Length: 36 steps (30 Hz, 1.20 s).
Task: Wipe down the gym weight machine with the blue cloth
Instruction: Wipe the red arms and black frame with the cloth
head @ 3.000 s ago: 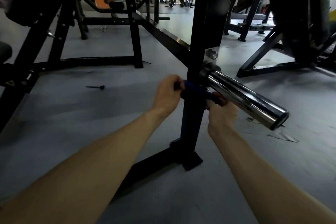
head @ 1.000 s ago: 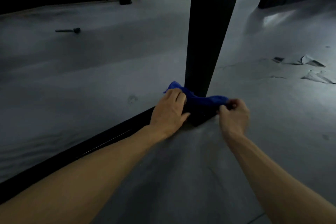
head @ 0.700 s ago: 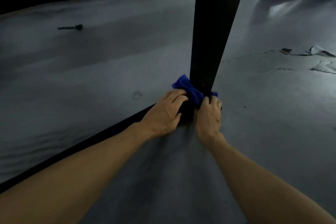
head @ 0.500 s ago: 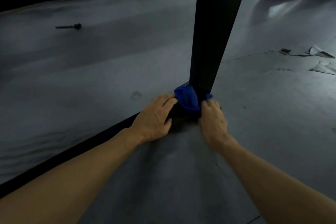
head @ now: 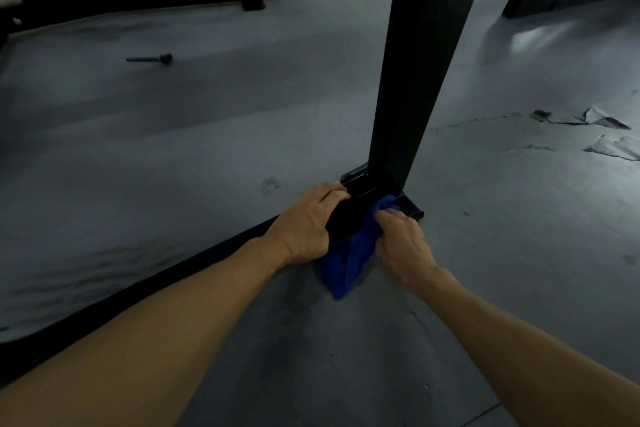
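While right hand point(head: 403, 239) fingers clench blue cloth point(head: 349, 260) | left hand point(head: 308, 222) grips base bar point(head: 346, 215)

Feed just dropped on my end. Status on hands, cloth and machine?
Right hand grips blue cloth at base of black upright post. Left hand rests on floor rail. Nothing in the way; loose pin lies far off.

I see the cloth point(head: 349, 258) at the upright post's point(head: 412, 80) foot, my left hand point(head: 306, 224) at its nine o'clock, right hand point(head: 403, 241) at three; a pin point(head: 150, 58) lies on the floor point(head: 207, 135) toward ten o'clock.
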Each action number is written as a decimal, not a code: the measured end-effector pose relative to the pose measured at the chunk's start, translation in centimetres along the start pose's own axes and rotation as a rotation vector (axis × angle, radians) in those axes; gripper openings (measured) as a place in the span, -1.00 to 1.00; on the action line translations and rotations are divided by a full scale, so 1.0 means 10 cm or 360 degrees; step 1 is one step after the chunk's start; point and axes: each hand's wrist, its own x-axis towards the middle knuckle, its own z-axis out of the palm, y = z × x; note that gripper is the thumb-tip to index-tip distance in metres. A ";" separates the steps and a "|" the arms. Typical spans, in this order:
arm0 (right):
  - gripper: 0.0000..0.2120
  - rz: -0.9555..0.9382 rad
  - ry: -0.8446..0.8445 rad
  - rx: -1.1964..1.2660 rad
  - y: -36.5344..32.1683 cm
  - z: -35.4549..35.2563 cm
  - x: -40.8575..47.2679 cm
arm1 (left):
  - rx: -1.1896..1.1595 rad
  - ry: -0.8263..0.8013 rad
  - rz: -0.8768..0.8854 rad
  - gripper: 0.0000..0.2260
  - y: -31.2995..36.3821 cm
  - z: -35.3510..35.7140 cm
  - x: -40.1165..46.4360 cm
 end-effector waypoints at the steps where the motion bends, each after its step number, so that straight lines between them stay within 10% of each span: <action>1: -0.83 0.0081 0.0080 0.0193 -0.05 -0.03 -0.06 | -0.0043 -0.0028 -0.0031 -0.41 0.01 -0.03 -0.03; 4: -0.82 0.0248 0.0565 0.0737 -0.31 -0.23 -0.24 | -0.0134 0.0022 -0.0169 -0.44 -0.10 -0.12 -0.21; 8: -0.79 -0.0419 0.1008 0.0447 -0.61 -0.41 -0.04 | -0.0065 0.0163 -0.0260 -0.58 -0.35 -0.22 -0.53; 13: -0.44 -0.0508 -0.0107 -0.0702 -0.58 -0.20 0.24 | -0.0004 0.0131 -0.0396 -0.60 -0.43 -0.32 -0.78; 17: -0.19 -0.0488 -0.0417 -0.0549 -0.56 -0.37 0.29 | 0.0115 0.0093 -0.0455 -0.56 -0.39 -0.28 -0.84; 21: -0.03 -0.0547 -0.0471 -0.1078 -0.56 -0.24 0.50 | 0.0299 0.0089 -0.0504 -0.48 -0.36 -0.22 -0.84; 29: -0.62 -0.0619 -0.0534 -0.1364 -0.68 -0.24 0.99 | 0.0343 0.0058 -0.0445 -0.40 -0.39 -0.23 -0.83; 36: -0.59 -0.0703 -0.0162 -0.1277 -0.60 -0.11 0.67 | 0.0796 -0.0223 -0.0683 -0.16 -0.46 -0.40 -1.28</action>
